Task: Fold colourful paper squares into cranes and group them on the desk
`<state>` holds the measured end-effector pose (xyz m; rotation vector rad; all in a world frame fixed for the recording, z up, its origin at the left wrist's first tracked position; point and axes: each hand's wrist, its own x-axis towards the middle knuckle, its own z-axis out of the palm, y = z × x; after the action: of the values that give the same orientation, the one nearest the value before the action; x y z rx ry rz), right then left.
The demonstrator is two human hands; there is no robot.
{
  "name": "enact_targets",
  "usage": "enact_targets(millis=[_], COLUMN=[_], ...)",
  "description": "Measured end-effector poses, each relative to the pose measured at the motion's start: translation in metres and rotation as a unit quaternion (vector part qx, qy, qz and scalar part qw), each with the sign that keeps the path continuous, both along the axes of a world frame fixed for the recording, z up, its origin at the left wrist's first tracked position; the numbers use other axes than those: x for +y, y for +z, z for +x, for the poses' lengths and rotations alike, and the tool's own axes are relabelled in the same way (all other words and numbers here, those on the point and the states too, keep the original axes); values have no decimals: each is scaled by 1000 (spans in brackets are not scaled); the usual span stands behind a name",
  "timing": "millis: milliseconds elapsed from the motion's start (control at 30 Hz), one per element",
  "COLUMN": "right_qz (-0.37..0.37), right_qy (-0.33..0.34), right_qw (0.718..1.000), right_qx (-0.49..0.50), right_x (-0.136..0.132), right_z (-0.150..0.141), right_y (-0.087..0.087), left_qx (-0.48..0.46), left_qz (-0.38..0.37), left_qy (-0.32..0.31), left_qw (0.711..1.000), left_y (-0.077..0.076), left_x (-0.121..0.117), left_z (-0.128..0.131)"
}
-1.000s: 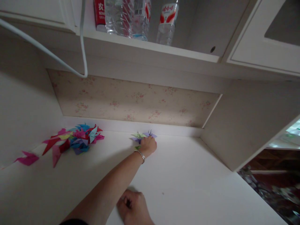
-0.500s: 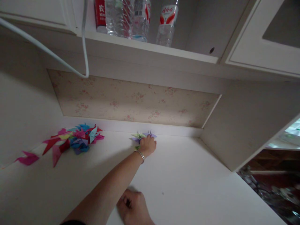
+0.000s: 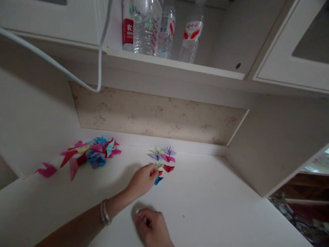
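A small group of folded paper cranes stands on the white desktop (image 3: 205, 192): a purple crane (image 3: 169, 151), a magenta crane (image 3: 168, 157), a red crane (image 3: 169, 168), a light green crane (image 3: 158, 166) and a blue crane (image 3: 158, 180) among them. My left hand (image 3: 144, 178), with bracelets at its wrist, is at the left edge of this group. Its fingers are pinched together beside the green, red and blue paper; whether they grip any of it is hidden. Closer to me, my right hand (image 3: 153, 226) is curled closed, with a pale spot at its fingertips that I cannot identify.
A colourful heap of paper cranes (image 3: 96, 154) lies at the back left against the side panel, with a magenta crane (image 3: 46, 169) apart from it. Overhead, a shelf (image 3: 174, 65) holds plastic bottles (image 3: 190, 41). A white cable (image 3: 99, 68) hangs down at the left.
My left hand has drawn back from the purple crane, towards me and left, uncovering several cranes. My right hand stays closed near the front. The camera view has shifted slightly.
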<state>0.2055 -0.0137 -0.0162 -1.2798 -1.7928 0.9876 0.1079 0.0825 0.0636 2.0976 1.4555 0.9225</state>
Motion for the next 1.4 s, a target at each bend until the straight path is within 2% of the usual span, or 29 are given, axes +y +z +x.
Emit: enact_targets(millis=[100,200,333,433,633,733,1133,1400], right_qz=[2,2,-13,-23,-25,-27,-29,-8], right_qy=[3,-7,-23,-46,-53,-54,-60,-36], right_qw=[1000,1000,1000,999,998,998,997,997], right_qx=[-9,-15,-15,-5,-10,-15,-41,-66], right_x=[2,4,8,10,-1,-5,-9,-6], right_z=[0,-1,-1,-1,-2,-3,-5,-1], right_y=[-2,-8,-20,-22,-4,0,3,-10], left_qx=[-129,-182,-192,-198,-208,-217,-239,-267], left_qz=[-85,-134,-173,-192,-205,-210,-193,-189], left_qy=[53,84,100,96,63,50,54,52], left_qw=[986,971,961,957,954,952,950,944], left_y=[-34,-64,-85,-86,-69,-65,-67,-74], left_x=[-33,-58,-73,-74,-79,-85,-83,-82], left_z=[-49,-92,-125,-129,-122,-122,-122,-119])
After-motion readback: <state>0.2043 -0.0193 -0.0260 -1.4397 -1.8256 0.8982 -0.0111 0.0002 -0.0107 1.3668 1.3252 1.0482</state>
